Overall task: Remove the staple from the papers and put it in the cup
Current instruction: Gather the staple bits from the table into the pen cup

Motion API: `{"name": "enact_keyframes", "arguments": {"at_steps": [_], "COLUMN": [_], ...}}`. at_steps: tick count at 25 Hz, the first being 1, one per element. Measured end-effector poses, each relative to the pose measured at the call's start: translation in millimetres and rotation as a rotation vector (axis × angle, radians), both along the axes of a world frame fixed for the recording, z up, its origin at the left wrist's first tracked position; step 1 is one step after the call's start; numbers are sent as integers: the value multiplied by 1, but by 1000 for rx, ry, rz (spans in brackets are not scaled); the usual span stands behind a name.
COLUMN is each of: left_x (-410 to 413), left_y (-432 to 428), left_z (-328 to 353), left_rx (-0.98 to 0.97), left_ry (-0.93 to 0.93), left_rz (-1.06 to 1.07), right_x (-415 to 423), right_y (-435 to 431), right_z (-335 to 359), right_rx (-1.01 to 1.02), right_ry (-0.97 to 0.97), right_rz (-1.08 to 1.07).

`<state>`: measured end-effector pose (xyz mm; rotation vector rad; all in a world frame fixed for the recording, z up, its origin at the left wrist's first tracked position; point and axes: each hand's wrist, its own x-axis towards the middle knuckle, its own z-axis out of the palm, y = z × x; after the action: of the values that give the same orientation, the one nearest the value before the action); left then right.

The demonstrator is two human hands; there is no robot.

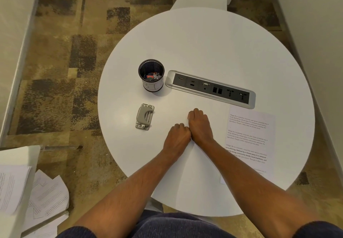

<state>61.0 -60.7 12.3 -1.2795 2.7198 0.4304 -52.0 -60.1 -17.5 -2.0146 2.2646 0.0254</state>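
You are resting both hands knuckles-up on the counter [204,39], side by side and touching: your left hand [177,139] is curled into a loose fist, and your right hand [199,125] is folded over just beyond it, fingers tucked under. Neither is visibly gripping anything, though whether something small is hidden inside a fist cannot be told. Outward from the hands, the papers [250,137] are lying flat at about three o'clock, near your right forearm, printed side up; the staple is too small to make out from here. At about nine o'clock the grey staple remover [144,116] is sitting untouched, and at about eleven o'clock the black cup [151,75] is standing upright with small odds and ends in its bottom, just beside the socket strip [210,89]. By the look of it, you are at the start, with the staple not yet pulled. The next move is calling for you to unfold a hand, draw the papers in front of you, find the stapled corner, and fetch the tool.
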Motion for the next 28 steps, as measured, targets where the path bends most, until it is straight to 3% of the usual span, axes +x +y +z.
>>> {"name": "enact_keyframes", "arguments": {"at_steps": [4, 9, 12, 16, 20, 25, 28], "left_x": [1, 15, 33, 54, 64, 64, 63], "left_y": [-8, -24, -43, -73, -120, -177, -200], "left_z": [-6, -8, -3, 23, 54, 75, 80], "left_rx": [117, 489, 599, 617, 533, 435, 435], "left_ry": [48, 357, 570, 762, 872, 884, 834], "left_rz": [3, 487, 689, 829, 822, 800, 796], "right_x": [-4, -31, -44, -37, -14, 23, 37], "right_y": [-5, -12, -4, -16, -61, -133, -166], "right_z": [1, 15, 26, 41, 72, 108, 112], "right_rx": [30, 43, 68, 65, 14, -55, -39], "right_ry": [-139, -930, -1223, -1311, -1333, -1294, -1137], "right_rz": [-19, -571, -738, -748, -618, -424, -377]}}
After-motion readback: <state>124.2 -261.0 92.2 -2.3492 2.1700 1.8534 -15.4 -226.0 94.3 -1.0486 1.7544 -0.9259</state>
